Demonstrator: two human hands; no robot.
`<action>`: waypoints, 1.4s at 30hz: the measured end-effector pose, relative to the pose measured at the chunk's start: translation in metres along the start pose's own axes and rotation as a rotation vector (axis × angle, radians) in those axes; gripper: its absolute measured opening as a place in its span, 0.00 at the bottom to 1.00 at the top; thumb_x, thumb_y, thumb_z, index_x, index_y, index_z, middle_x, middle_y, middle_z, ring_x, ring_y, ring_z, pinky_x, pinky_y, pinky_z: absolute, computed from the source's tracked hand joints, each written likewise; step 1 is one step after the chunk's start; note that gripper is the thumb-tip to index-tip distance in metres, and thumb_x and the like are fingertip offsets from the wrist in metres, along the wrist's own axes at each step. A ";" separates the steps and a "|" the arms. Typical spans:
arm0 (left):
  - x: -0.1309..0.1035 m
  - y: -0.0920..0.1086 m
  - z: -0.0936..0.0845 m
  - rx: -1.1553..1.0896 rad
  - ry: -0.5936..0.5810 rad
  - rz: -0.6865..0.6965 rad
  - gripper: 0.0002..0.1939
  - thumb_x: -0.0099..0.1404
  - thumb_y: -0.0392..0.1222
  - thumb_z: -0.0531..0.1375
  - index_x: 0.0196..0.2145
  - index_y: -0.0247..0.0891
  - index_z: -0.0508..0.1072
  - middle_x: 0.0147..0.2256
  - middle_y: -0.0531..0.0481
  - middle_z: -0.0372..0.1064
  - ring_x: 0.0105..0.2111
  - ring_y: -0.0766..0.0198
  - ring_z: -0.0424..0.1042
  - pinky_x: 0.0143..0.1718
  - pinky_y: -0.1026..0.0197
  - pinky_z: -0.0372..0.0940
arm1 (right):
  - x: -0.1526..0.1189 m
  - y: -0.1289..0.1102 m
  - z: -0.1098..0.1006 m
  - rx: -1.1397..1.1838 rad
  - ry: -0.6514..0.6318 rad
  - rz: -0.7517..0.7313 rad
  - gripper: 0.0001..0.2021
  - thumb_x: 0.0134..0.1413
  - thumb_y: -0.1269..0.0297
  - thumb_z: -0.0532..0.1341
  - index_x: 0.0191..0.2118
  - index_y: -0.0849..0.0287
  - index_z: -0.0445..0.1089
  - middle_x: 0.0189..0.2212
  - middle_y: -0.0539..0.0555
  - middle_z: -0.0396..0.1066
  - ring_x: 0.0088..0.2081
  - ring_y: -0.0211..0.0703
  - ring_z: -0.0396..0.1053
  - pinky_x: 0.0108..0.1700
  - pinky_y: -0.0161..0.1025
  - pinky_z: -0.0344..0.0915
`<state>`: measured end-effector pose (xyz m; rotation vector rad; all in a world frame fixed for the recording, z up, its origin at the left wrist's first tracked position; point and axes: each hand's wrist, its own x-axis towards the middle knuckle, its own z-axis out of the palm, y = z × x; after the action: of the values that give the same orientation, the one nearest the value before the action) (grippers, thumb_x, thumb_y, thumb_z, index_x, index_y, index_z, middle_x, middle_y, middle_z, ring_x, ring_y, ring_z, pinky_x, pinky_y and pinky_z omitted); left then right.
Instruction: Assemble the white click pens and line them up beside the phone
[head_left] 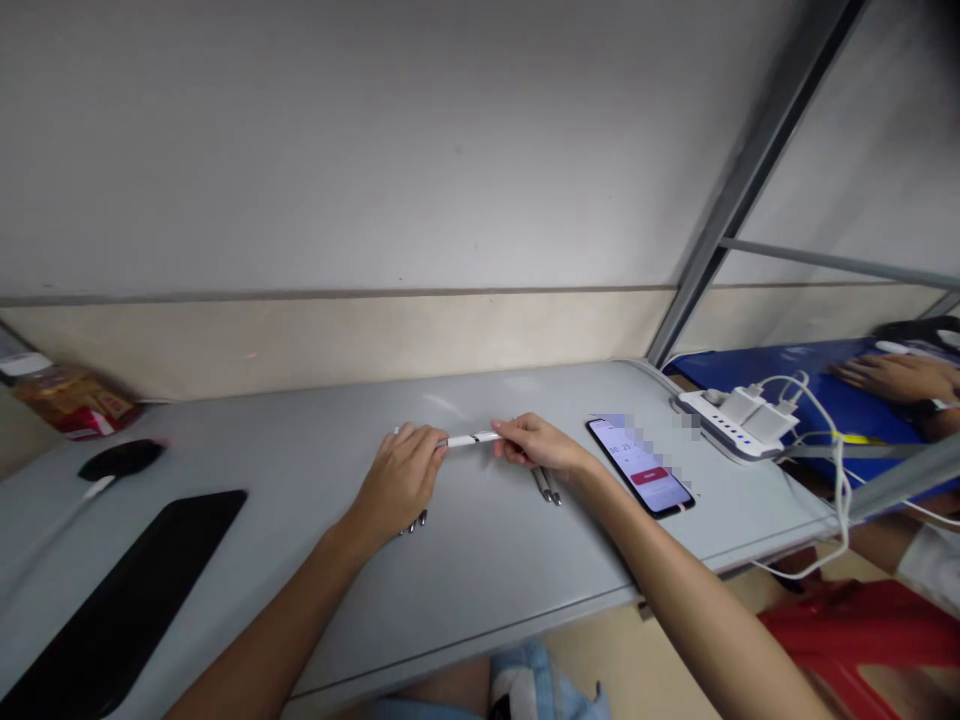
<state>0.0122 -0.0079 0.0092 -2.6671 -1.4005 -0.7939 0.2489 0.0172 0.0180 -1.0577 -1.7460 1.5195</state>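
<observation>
We worked at a grey desk (480,570), set against a wall (420,150) that was pale grey on top with a cream band (450,335) along the bottom. A slanting metal post (701,270) rose at the right rear corner; past it we saw a blue desktop (787,362) with another person's hand (892,378) on it and a red stool (862,625) below.

Left side of our desk: a jar (71,395), a black disc (120,460) on a white cable, a long black slab (142,590). Right side: a lit phone (637,462), then a white power strip (739,425) with plugs in.

We had the white pen (465,440) over the mid-desk, between both hands. Long axis ran left-right, near level, right end a touch farther from us. Couldn't tell which end was the tip; fingers covered both.

Left hand (405,470): fingers closed on the pen's left end. Right hand (534,440): thumb and fingers pinching the right end. More pens (546,485) lay partly hidden below the right hand; metallic tips (412,525) showed beneath the left.
</observation>
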 end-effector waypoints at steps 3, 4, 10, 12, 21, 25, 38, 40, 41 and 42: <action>-0.001 0.002 -0.002 0.011 -0.038 -0.016 0.14 0.72 0.43 0.43 0.35 0.40 0.66 0.31 0.51 0.66 0.34 0.60 0.63 0.39 0.56 0.58 | 0.000 0.002 0.001 -0.041 -0.001 -0.060 0.25 0.60 0.43 0.53 0.26 0.62 0.68 0.17 0.45 0.52 0.19 0.31 0.47 0.23 0.34 0.43; -0.002 0.002 -0.002 0.005 -0.045 -0.034 0.15 0.72 0.43 0.43 0.33 0.40 0.65 0.29 0.51 0.65 0.33 0.60 0.62 0.38 0.57 0.58 | 0.000 0.002 0.001 -0.074 -0.005 -0.083 0.25 0.60 0.44 0.53 0.25 0.62 0.67 0.17 0.45 0.52 0.19 0.32 0.48 0.23 0.34 0.44; -0.001 -0.004 0.002 -0.139 -0.055 -0.157 0.16 0.71 0.43 0.43 0.27 0.40 0.62 0.26 0.52 0.65 0.28 0.62 0.64 0.32 0.60 0.58 | -0.003 -0.003 0.008 -0.377 0.111 -0.357 0.17 0.64 0.54 0.52 0.32 0.59 0.71 0.24 0.49 0.64 0.26 0.36 0.59 0.31 0.34 0.55; 0.000 -0.007 0.004 -0.198 -0.058 -0.184 0.17 0.71 0.43 0.43 0.27 0.40 0.62 0.25 0.53 0.65 0.27 0.63 0.64 0.32 0.61 0.58 | -0.003 -0.003 0.011 -0.447 0.205 -0.476 0.12 0.63 0.59 0.55 0.41 0.57 0.73 0.33 0.52 0.70 0.32 0.38 0.64 0.35 0.35 0.59; 0.001 -0.004 0.004 -0.172 -0.061 -0.152 0.17 0.72 0.46 0.43 0.29 0.40 0.64 0.28 0.52 0.65 0.32 0.61 0.64 0.36 0.59 0.58 | 0.000 0.002 0.015 -0.366 0.280 -0.398 0.11 0.58 0.58 0.60 0.41 0.60 0.72 0.35 0.53 0.72 0.35 0.39 0.67 0.35 0.34 0.61; 0.000 -0.005 0.003 -0.147 -0.055 -0.161 0.15 0.72 0.47 0.45 0.32 0.40 0.65 0.27 0.53 0.64 0.33 0.61 0.64 0.38 0.58 0.58 | 0.002 0.003 0.011 -0.290 0.297 -0.331 0.12 0.57 0.56 0.61 0.41 0.60 0.71 0.30 0.51 0.70 0.31 0.38 0.65 0.34 0.35 0.61; 0.001 -0.003 -0.001 -0.129 -0.046 -0.160 0.13 0.70 0.46 0.48 0.42 0.41 0.70 0.25 0.53 0.63 0.34 0.59 0.63 0.37 0.58 0.58 | 0.003 0.006 0.006 -0.321 0.229 -0.321 0.06 0.54 0.63 0.62 0.36 0.60 0.72 0.29 0.50 0.69 0.31 0.37 0.64 0.34 0.34 0.60; 0.001 -0.004 0.000 -0.120 -0.041 -0.160 0.13 0.71 0.46 0.48 0.41 0.41 0.69 0.26 0.53 0.64 0.34 0.59 0.63 0.37 0.58 0.58 | 0.003 0.007 0.007 -0.295 0.251 -0.356 0.12 0.51 0.64 0.65 0.42 0.59 0.71 0.34 0.51 0.71 0.34 0.38 0.66 0.36 0.34 0.61; 0.001 -0.004 0.001 -0.114 -0.041 -0.150 0.13 0.71 0.46 0.47 0.40 0.41 0.69 0.27 0.52 0.65 0.35 0.59 0.63 0.38 0.58 0.58 | 0.003 0.007 0.007 -0.292 0.243 -0.347 0.13 0.52 0.62 0.64 0.44 0.59 0.71 0.34 0.52 0.71 0.34 0.38 0.66 0.36 0.35 0.62; 0.001 -0.005 0.001 -0.106 -0.043 -0.137 0.13 0.72 0.46 0.47 0.40 0.40 0.68 0.29 0.51 0.66 0.36 0.59 0.62 0.38 0.57 0.57 | 0.003 0.007 0.007 -0.302 0.228 -0.329 0.12 0.56 0.60 0.62 0.44 0.59 0.72 0.33 0.52 0.71 0.32 0.37 0.66 0.35 0.35 0.61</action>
<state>0.0091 -0.0039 0.0078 -2.7045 -1.6101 -0.8488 0.2424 0.0163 0.0097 -0.9814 -1.9094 0.9189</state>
